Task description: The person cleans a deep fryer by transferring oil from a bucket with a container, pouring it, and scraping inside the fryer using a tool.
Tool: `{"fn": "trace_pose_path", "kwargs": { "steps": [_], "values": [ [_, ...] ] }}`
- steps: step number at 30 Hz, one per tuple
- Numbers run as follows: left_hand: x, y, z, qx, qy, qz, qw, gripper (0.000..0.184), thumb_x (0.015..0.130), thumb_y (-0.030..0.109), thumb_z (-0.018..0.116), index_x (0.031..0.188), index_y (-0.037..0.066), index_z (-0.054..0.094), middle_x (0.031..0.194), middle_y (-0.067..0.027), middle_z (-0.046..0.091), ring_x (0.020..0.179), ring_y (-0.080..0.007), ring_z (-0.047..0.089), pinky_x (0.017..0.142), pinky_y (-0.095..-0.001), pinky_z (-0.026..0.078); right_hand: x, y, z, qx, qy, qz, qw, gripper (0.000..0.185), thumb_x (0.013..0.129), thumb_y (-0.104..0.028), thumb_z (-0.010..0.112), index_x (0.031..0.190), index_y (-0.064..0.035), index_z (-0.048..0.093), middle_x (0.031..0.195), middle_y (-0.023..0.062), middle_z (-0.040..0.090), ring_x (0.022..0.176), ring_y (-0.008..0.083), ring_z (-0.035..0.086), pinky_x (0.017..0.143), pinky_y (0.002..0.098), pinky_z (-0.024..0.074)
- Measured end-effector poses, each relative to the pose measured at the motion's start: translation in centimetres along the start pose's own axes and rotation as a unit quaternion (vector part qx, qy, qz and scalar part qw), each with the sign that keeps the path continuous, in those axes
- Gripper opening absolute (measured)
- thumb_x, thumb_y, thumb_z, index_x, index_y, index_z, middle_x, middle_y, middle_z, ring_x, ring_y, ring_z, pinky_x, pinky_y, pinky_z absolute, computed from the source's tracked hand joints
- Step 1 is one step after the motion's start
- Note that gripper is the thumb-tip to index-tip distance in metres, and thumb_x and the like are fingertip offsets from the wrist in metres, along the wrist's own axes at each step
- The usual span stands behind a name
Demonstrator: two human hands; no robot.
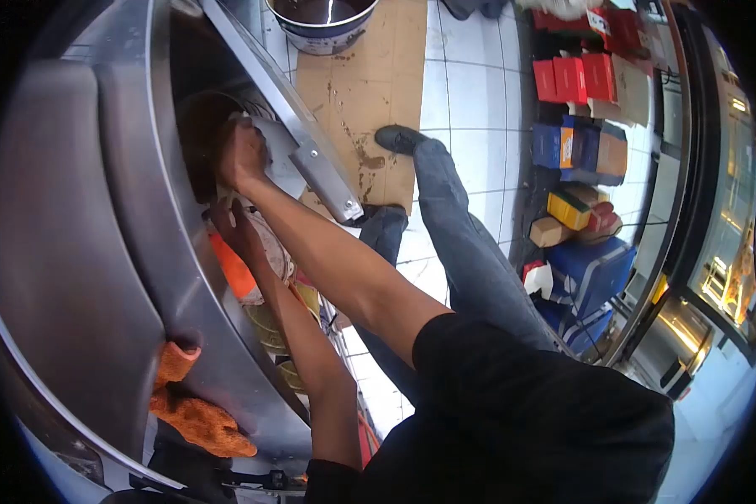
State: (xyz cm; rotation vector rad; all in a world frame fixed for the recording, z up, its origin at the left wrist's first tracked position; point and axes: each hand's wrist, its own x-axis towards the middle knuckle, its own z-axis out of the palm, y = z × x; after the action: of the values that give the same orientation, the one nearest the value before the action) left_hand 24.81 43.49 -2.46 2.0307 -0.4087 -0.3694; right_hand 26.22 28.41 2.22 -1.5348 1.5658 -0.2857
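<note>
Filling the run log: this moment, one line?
right hand: curled, hold unclear, at metal unit; left hand: near right, hold unclear; orange cloth: against unit; bucket: dark liquid inside

White light fills the floor tiles (475, 101), nearly washing them out, while the opening (197, 63) inside the steel unit (67, 210) is dim; the right hand (244, 155) and left hand (237, 228) sit in shade, slightly soft. Yellow glare streaks the glass (725, 269), lettering on the boxes (569, 80) blurs, and fisheye curvature bends edges into black corners
</note>
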Motion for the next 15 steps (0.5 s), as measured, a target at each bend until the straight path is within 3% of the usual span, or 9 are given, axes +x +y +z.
{"fn": "trace_pose_path", "kwargs": {
  "steps": [2, 5, 6, 7, 8, 10, 13, 15],
  "values": [
    [0.1, 0.2, -0.5, 0.017, -0.024, 0.002, 1.000, 0.040, 0.094, 0.023, 0.058, 0.122, -0.005, 0.049, 0.124, -0.0179, 0.053, 0.114, -0.0271, 0.054, 0.099, -0.0367, 0.043, 1.0, 0.7, 3.7, 0.026, 0.039, -0.032, 0.998, 0.024, 0.092, -0.026, 0.044, 0.099, -0.0054, 0.056, 0.093, 0.0186, 0.065, 0.089, 0.0315, 0.065, 0.075, 0.0430, 0.0491],
    [1.0, -4.7, -1.4, 0.067, -0.036, 0.054, 0.996, 0.040, 0.095, 0.025, 0.058, 0.121, -0.004, 0.051, 0.122, -0.0190, 0.055, 0.112, -0.0274, 0.055, 0.094, -0.0365, 0.044, 2.3, 3.3, 9.4, 0.226, 0.041, 0.014, 0.973, 0.026, 0.091, -0.029, 0.045, 0.103, -0.0073, 0.054, 0.091, 0.0139, 0.065, 0.086, 0.0270, 0.065, 0.073, 0.0355, 0.0489],
    [1.4, -5.8, -1.8, 0.025, -0.060, 0.030, 0.997, 0.039, 0.096, 0.026, 0.057, 0.120, -0.005, 0.052, 0.120, -0.0189, 0.056, 0.110, -0.0271, 0.056, 0.091, -0.0362, 0.045, 1.9, 2.7, 8.4, 0.035, 0.026, -0.065, 0.997, 0.024, 0.086, -0.021, 0.054, 0.102, -0.0042, 0.057, 0.095, 0.0168, 0.064, 0.089, 0.0300, 0.065, 0.074, 0.0371, 0.0513],
    [1.3, -6.4, -2.1, -0.017, -0.080, 0.006, 0.997, 0.039, 0.096, 0.026, 0.056, 0.119, -0.005, 0.053, 0.119, -0.0188, 0.056, 0.107, -0.0268, 0.057, 0.089, -0.0358, 0.046, 1.4, 1.9, 7.3, -0.158, 0.008, -0.145, 0.977, 0.025, 0.081, -0.014, 0.062, 0.102, -0.0011, 0.059, 0.099, 0.0198, 0.064, 0.093, 0.0331, 0.065, 0.076, 0.0387, 0.0537],
    [1.4, -6.2, -1.9, -0.018, -0.077, 0.005, 0.997, 0.039, 0.096, 0.026, 0.056, 0.119, -0.005, 0.053, 0.119, -0.0188, 0.056, 0.107, -0.0268, 0.057, 0.089, -0.0358, 0.046, 0.8, 0.7, 6.1, -0.160, 0.006, -0.149, 0.976, 0.025, 0.081, -0.014, 0.062, 0.102, -0.0011, 0.059, 0.099, 0.0198, 0.064, 0.093, 0.0331, 0.065, 0.076, 0.0387, 0.0537],
    [1.7, -5.4, -1.6, -0.014, -0.060, -0.051, 0.997, 0.038, 0.097, 0.029, 0.052, 0.114, -0.005, 0.056, 0.114, -0.0164, 0.058, 0.102, -0.0254, 0.057, 0.086, -0.0349, 0.046, -0.1, -1.0, 4.4, -0.082, -0.008, -0.045, 0.996, 0.032, 0.079, -0.011, 0.064, 0.108, -0.0008, 0.056, 0.103, 0.0201, 0.062, 0.095, 0.0316, 0.064, 0.079, 0.0394, 0.0529],
    [2.3, -5.4, -2.2, -0.013, -0.057, -0.062, 0.996, 0.036, 0.098, 0.028, 0.052, 0.115, -0.004, 0.055, 0.113, -0.0154, 0.058, 0.102, -0.0251, 0.056, 0.086, -0.0350, 0.046, -0.3, -2.1, 4.0, 0.000, -0.043, 0.016, 0.999, 0.039, 0.079, -0.011, 0.064, 0.113, 0.0017, 0.050, 0.107, 0.0223, 0.058, 0.092, 0.0330, 0.064, 0.080, 0.0422, 0.0530],
    [2.7, -5.0, -2.6, -0.015, -0.052, -0.088, 0.995, 0.035, 0.098, 0.027, 0.052, 0.115, -0.003, 0.054, 0.113, -0.0144, 0.057, 0.102, -0.0248, 0.056, 0.087, -0.0351, 0.046, -1.2, -2.9, 2.3, 0.036, -0.107, -0.005, 0.994, 0.036, 0.081, -0.010, 0.061, 0.111, 0.0034, 0.047, 0.106, 0.0250, 0.056, 0.100, 0.0355, 0.059, 0.084, 0.0446, 0.0508]
  ]
}}
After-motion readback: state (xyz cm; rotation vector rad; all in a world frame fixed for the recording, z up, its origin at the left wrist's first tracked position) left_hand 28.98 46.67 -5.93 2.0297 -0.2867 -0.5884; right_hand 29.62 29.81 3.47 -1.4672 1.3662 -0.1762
